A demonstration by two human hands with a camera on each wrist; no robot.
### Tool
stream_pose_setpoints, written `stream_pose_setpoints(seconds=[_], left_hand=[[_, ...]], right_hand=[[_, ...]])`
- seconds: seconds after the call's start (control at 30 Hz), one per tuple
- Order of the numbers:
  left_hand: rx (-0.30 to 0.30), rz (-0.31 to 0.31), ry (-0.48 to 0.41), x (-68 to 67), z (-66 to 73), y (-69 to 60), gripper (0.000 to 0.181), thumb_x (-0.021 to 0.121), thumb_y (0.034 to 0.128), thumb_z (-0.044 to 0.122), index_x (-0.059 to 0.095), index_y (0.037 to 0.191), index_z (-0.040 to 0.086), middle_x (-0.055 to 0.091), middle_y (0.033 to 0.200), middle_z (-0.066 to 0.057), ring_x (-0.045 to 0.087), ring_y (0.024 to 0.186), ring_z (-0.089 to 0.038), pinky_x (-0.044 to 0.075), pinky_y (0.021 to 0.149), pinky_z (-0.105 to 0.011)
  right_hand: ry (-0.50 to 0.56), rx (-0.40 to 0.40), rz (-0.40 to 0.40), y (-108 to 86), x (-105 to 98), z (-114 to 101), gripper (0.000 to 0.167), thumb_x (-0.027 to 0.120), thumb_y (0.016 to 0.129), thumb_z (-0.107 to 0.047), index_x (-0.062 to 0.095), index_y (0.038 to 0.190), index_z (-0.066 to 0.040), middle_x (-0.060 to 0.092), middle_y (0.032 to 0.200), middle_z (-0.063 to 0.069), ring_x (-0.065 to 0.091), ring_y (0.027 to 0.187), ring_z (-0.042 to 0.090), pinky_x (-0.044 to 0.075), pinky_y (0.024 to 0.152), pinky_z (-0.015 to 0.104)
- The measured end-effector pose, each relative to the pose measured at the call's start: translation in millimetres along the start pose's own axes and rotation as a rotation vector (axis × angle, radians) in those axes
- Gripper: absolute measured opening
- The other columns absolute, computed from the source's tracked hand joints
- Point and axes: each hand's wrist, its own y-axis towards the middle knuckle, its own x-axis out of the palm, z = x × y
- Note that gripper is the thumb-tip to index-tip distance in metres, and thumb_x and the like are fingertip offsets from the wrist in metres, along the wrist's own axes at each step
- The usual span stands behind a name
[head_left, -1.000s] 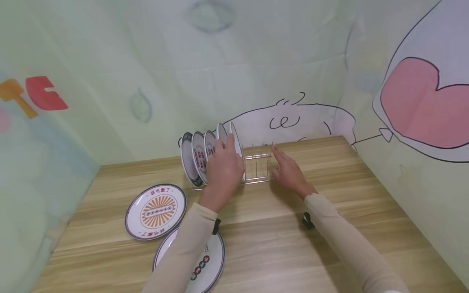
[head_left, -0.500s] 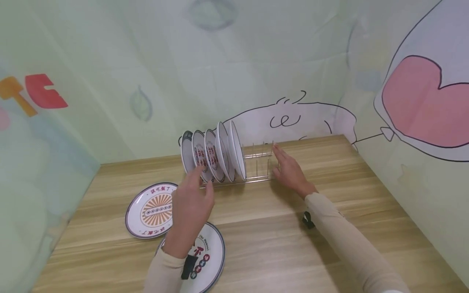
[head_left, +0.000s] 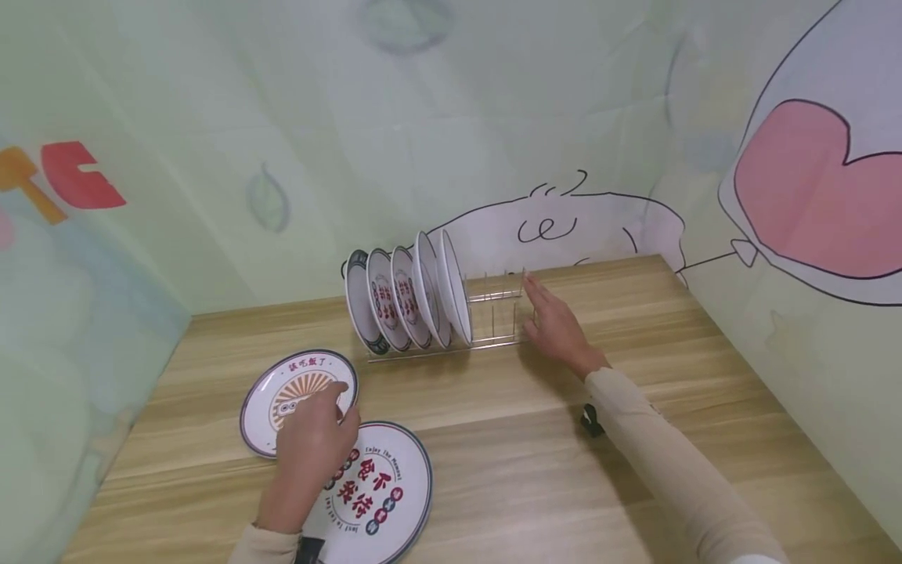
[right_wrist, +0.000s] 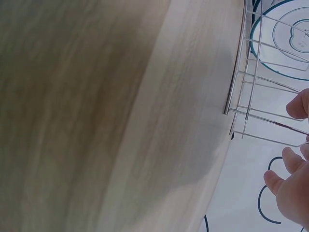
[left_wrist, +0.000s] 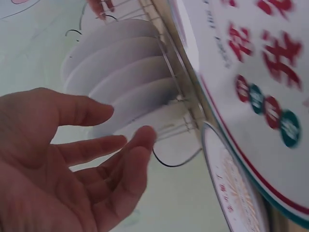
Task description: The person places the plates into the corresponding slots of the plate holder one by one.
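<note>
LEFT HAND OVER FLAT PLATES, RIGHT HAND AT RACK END

The left hand (head_left: 313,442) is positioned above the area between 2 plates lying on the wooden table (head_left: 507,470). Its fingers are loosely bent and hold nothing; the thumb stands apart from them. The sunburst plate (head_left: 287,393) lies flat, printed face up, with the long axis of its central bar slanting slightly upward to the right. The lettered plate (head_left: 373,489) also lies printed face up, to the right and nearer the person. The hand hides whether the 2 rims touch

The right hand (head_left: 557,333) is at the right end of the wire rack (head_left: 493,342), thumb apart from the fingers; whether they pinch the wire cannot be told. The rack's long axis runs left to right, near the table's back edge. In its left part, 5 upright plates (head_left: 384,301) stand on edge, broad sides toward the rack's ends and tops leaning left
</note>
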Motion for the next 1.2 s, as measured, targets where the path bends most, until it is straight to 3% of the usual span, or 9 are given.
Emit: stream_pose_setpoints(seconds=[0.1, 0.17, 0.27, 0.33, 0.5, 0.67, 0.83, 0.93, 1.2], left_hand=[[-0.013, -0.076, 0.037, 2.6, -11.2, -2.9, 0.047, 0.064, 0.091, 0.017, 0.057, 0.132, -0.005, 0.068, 0.085, -0.014, 0.06, 0.067, -0.023, 0.048, 0.051, -0.037], [-0.002, -0.113, 0.063, 5.0, -16.4, -4.7, 0.048, 0.066, 0.0905, 0.017, 0.057, 0.133, -0.005, 0.07, 0.1, -0.021, 0.067, 0.083, -0.034, 0.056, 0.065, -0.048], [0.015, -0.177, 0.101, 8.4, -21.8, -7.4, 0.051, 0.069, 0.0893, 0.018, 0.057, 0.134, -0.003, 0.064, 0.121, -0.028, 0.064, 0.107, -0.046, 0.054, 0.084, -0.061], [0.023, -0.213, 0.127, 10.4, -25.0, -9.8, 0.054, 0.072, 0.0881, 0.019, 0.057, 0.136, -0.001, 0.062, 0.123, -0.029, 0.062, 0.109, -0.047, 0.053, 0.089, -0.062], [0.049, -0.241, 0.183, 12.0, -33.4, -18.5, 0.061, 0.079, 0.0816, 0.023, 0.059, 0.134, 0.001, 0.06, 0.107, -0.02, 0.059, 0.091, -0.031, 0.055, 0.078, -0.051], [0.068, -0.247, 0.213, 13.5, -42.4, -26.5, 0.068, 0.084, 0.0764, 0.028, 0.058, 0.134, 0.001, 0.058, 0.104, -0.019, 0.055, 0.087, -0.029, 0.053, 0.073, -0.047], [0.026, -0.289, 0.213, 17.4, -50.3, -29.7, 0.077, 0.086, 0.0743, 0.03, 0.055, 0.139, 0.005, 0.057, 0.118, -0.026, 0.059, 0.098, -0.036, 0.055, 0.081, -0.055], [-0.019, -0.327, 0.189, 20.1, -53.6, -30.2, 0.082, 0.087, 0.0736, 0.031, 0.051, 0.144, 0.007, 0.056, 0.122, -0.025, 0.058, 0.099, -0.035, 0.056, 0.08, -0.053], [-0.022, -0.326, 0.141, 24.5, -61.1, -32.0, 0.088, 0.088, 0.0722, 0.031, 0.047, 0.147, 0.006, 0.056, 0.126, -0.028, 0.06, 0.106, -0.041, 0.053, 0.087, -0.059]], right_hand=[[-0.008, 0.002, 0.001, 0.2, -1.2, -1.5, 0.073, 0.057, 0.089, -0.003, 0.028, 0.155, 0.0, 0.024, 0.165, 0.014, 0.036, 0.147, 0.037, 0.048, 0.106, 0.047], [-0.009, 0.004, 0.004, 0.3, -1.6, -2.2, 0.072, 0.058, 0.089, -0.003, 0.029, 0.155, 0.0, 0.024, 0.165, 0.014, 0.036, 0.147, 0.036, 0.052, 0.1, 0.045], [-0.009, 0.001, 0.003, 0.3, -1.7, -2.9, 0.071, 0.058, 0.089, -0.003, 0.029, 0.154, 0.001, 0.024, 0.165, 0.014, 0.036, 0.147, 0.036, 0.052, 0.098, 0.044], [-0.008, -0.001, 0.002, 0.1, -1.5, -3.1, 0.072, 0.058, 0.089, -0.003, 0.029, 0.154, 0.001, 0.023, 0.165, 0.014, 0.036, 0.147, 0.036, 0.053, 0.096, 0.044], [-0.007, -0.008, -0.001, 0.0, -0.6, -3.2, 0.072, 0.058, 0.089, -0.003, 0.028, 0.155, 0.0, 0.023, 0.165, 0.014, 0.044, 0.141, 0.038, 0.055, 0.085, 0.042], [-0.003, 0.006, -0.002, -1.1, -1.5, -4.4, 0.074, 0.057, 0.088, -0.003, 0.027, 0.155, 0.0, 0.023, 0.165, 0.013, 0.057, 0.124, 0.039, 0.053, 0.076, 0.04], [0.005, 0.019, -0.011, -2.0, -2.4, -5.0, 0.074, 0.056, 0.088, -0.003, 0.027, 0.155, 0.0, 0.022, 0.166, 0.013, 0.059, 0.117, 0.039, 0.053, 0.086, 0.044], [0.007, 0.02, -0.013, -1.7, -2.1, -5.0, 0.074, 0.056, 0.088, -0.003, 0.027, 0.155, 0.0, 0.022, 0.165, 0.014, 0.055, 0.127, 0.04, 0.053, 0.092, 0.046], [0.01, 0.034, -0.022, -1.0, -1.9, -5.3, 0.075, 0.058, 0.088, -0.002, 0.026, 0.156, -0.001, 0.021, 0.166, 0.012, 0.054, 0.129, 0.04, 0.053, 0.092, 0.045]])
